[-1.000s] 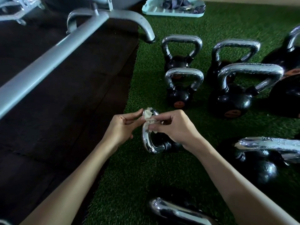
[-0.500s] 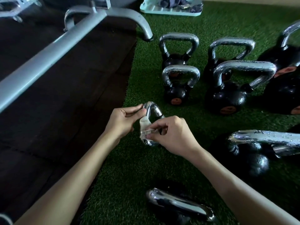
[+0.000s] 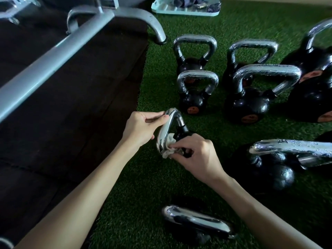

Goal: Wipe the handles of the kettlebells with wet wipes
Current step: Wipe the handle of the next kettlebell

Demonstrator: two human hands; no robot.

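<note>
A small black kettlebell with a chrome handle (image 3: 168,126) stands on the green turf in the middle of the view. My left hand (image 3: 142,127) pinches the top of that handle between thumb and fingers. My right hand (image 3: 195,155) pinches a crumpled white wet wipe (image 3: 168,150) and presses it against the lower part of the handle, near where it meets the black body. The body is mostly hidden behind my right hand.
Several other chrome-handled kettlebells stand around: two small ones (image 3: 196,87) behind, a larger one (image 3: 255,97) to the right, one (image 3: 280,155) at right, one (image 3: 195,221) near my arms. A grey machine frame (image 3: 53,56) crosses the dark mat at left. A pale tray (image 3: 186,8) lies at the back.
My right hand has slid the wipe down the handle from its top bend to its lower end. My left hand has shifted up to hold the top of the handle.
</note>
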